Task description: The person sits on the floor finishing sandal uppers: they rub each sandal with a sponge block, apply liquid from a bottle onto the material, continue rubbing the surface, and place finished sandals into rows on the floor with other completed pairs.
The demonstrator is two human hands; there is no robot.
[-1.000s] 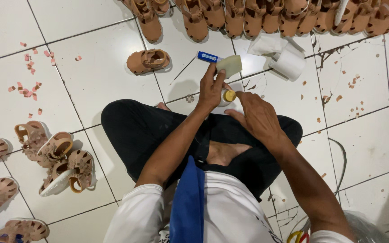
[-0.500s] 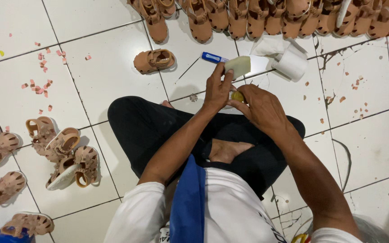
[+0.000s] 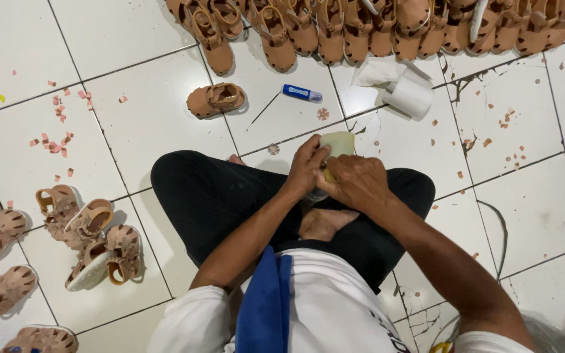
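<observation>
**Hands drawn back over the lap, pale piece still between them**

Since the earlier frames both hands have come in from the floor ahead toward the crossed legs, and the blue tube, which lay just beside the piece they hold, now lies well apart from it on the white tiled floor, its long axis running left to right with a slight downward tilt to the right.

The left hand and the right hand are pressed together, both closed on a pale yellowish flat piece. It sticks up out of the grip toward the row of sandals, so its visible end points away from the person; the lower part is hidden by the fingers, and its full length cannot be told. A small yellow bit shows between the hands, too covered to name.

The person sits cross-legged in black trousers. A single tan sandal lies ahead to the left, a white roll of tissue ahead to the right. A row of tan sandals lines the far edge, more tan sandals lie at the left, and pink scraps are scattered on the tiles.
</observation>
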